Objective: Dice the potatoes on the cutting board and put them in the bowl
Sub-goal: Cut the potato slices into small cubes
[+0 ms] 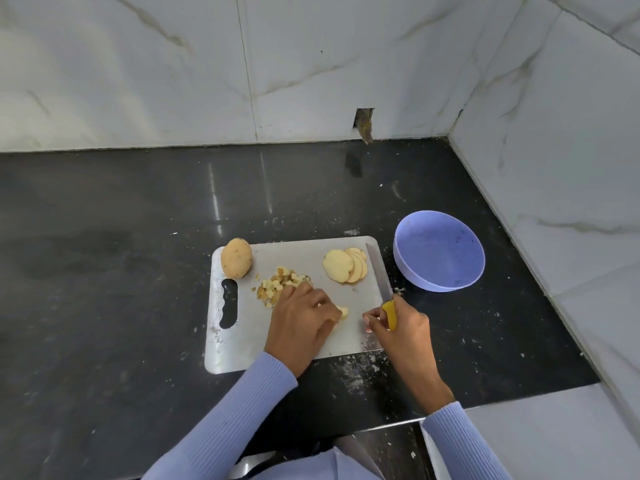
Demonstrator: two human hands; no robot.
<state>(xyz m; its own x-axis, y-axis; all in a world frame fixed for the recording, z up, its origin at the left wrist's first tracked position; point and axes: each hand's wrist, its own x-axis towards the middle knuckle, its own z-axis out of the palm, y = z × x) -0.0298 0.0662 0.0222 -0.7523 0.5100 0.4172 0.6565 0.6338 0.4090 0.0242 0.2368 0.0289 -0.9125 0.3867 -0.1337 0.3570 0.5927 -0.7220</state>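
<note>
Head view: diced potato (281,283) is heaped mid cutting board (242,344), slices (346,265) fanned nearby, a whole potato (236,258) at its far-left corner. Left hand (302,320) pinches a potato piece (343,312); right hand (398,327) grips a yellow-handled knife (381,282). Purple bowl (439,251) sits right, on the crumb-speckled black counter (121,271) below marble-tiled walls (173,64).

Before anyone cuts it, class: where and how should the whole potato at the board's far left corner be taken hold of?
Grip the whole potato across its narrow middle, coming from above with the free left hand. It lies on its side, long axis roughly front to back, so fingers and thumb can likely straddle the rounded flanks. The diced pieces sit to its right, so approach from the left.
</note>
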